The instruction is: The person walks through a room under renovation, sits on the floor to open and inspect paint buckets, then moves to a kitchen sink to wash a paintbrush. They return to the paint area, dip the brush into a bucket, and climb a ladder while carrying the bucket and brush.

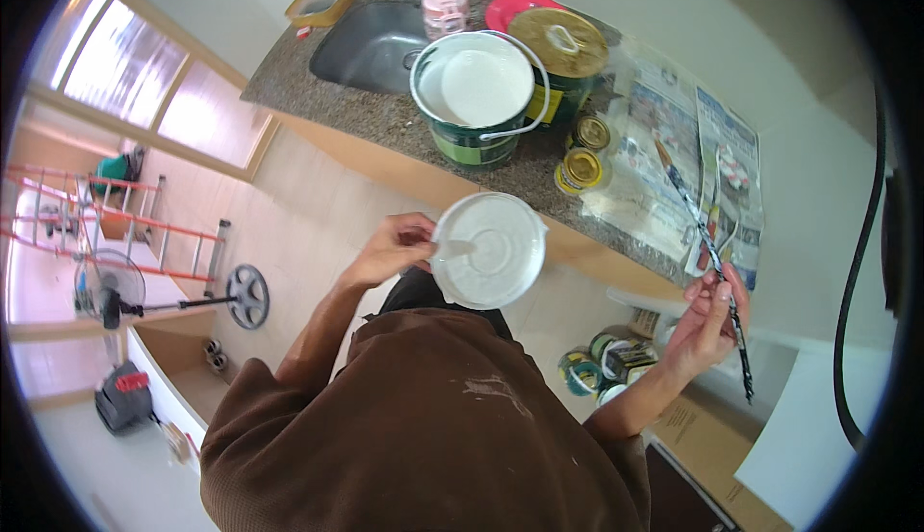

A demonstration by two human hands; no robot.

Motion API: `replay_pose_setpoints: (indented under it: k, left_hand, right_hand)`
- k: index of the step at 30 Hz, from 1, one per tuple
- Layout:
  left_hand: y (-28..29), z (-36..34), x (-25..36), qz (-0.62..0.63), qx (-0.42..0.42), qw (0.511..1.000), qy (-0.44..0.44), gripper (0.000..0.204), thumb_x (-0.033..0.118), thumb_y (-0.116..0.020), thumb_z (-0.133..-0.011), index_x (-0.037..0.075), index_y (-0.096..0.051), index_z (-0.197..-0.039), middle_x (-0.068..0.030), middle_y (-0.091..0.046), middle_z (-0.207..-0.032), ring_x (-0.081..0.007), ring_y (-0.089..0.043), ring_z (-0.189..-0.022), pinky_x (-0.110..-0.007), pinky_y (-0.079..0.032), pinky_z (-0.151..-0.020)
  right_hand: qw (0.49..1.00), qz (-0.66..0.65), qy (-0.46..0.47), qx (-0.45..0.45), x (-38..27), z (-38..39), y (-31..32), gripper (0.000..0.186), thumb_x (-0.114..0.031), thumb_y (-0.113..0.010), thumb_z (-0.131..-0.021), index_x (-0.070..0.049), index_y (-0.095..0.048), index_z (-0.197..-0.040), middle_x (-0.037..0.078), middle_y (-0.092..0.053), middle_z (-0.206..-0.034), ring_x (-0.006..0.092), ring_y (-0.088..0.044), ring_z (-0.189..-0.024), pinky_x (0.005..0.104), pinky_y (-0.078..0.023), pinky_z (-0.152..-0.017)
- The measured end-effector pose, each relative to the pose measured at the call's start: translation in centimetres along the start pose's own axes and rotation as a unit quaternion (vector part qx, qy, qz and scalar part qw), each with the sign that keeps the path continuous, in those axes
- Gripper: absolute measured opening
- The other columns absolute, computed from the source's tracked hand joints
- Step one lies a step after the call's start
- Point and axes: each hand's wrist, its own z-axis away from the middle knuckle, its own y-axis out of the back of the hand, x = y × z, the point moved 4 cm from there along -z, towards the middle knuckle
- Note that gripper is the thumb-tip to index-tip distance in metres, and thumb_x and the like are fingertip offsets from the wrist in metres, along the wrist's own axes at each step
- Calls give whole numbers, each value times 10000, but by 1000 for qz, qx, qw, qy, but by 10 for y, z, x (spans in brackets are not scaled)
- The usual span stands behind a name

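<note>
My left hand (pixel 393 248) grips the left rim of a round white plastic tub (pixel 491 267), held in front of my body just off the counter's front edge. Rings show on its bottom. At the right, my right hand (pixel 712 320) is closed around the spotted black-and-white handle of a long paintbrush (pixel 681 189). Its bristles point up and away, over newspaper (pixel 654 109) on the counter. Beyond the tub stands an open green bucket (pixel 472 152) of white paint, its wire handle leaning right.
Behind the bucket are a lidded paint can (pixel 558 41) and a pink bottle (pixel 445 11) beside the sink (pixel 361 46). Two small yellow tins (pixel 580 168) stand near the counter edge. More cans (pixel 582 373) and a cardboard box (pixel 703 445) sit low right; a fan (pixel 111 291) and ladder (pixel 183 234) are left.
</note>
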Motion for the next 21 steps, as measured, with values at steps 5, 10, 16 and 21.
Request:
replay_pose_setpoints:
  k: [5, 10, 16, 21]
  left_hand:
    - [67, 49, -13, 77, 134, 988, -29, 167, 66, -584, -858, -13, -597, -1005, -103, -659, -891, -166, -648, -772, -322, -582, -675]
    - [112, 74, -23, 116, 206, 971, -41, 153, 78, -558, -844, 7, -569, -979, -67, -649, -861, -134, -634, -751, -285, -557, -672]
    - [147, 66, -25, 196, 207, 956, -69, 151, 86, -543, -840, 14, -570, -970, -61, -631, -856, -132, -620, -743, -283, -534, -654]
    - [180, 46, -23, 229, 172, 955, -81, 150, 67, -524, -837, 24, -554, -978, -67, -630, -870, -141, -626, -764, -314, -541, -692]
  right_hand:
    - [994, -51, -10, -92, 5, -20, -71, 279, -126, -503, -948, 86, -578, -1113, 191, -610, -908, 200, -555, -678, 273, -442, -586]
    - [993, -95, -26, -63, 12, -26, -105, 162, -77, -523, -935, 47, -562, -1032, 151, -580, -922, 207, -569, -708, 277, -438, -560]
    - [992, 41, 53, -108, 3, -28, -141, 132, -7, -580, -892, 36, -563, -1016, 140, -591, -921, 186, -590, -729, 271, -460, -573]
    - [973, 143, -17, -182, 18, -37, -179, 178, -19, -605, -889, 44, -586, -1054, 158, -636, -870, 172, -601, -681, 264, -486, -620]
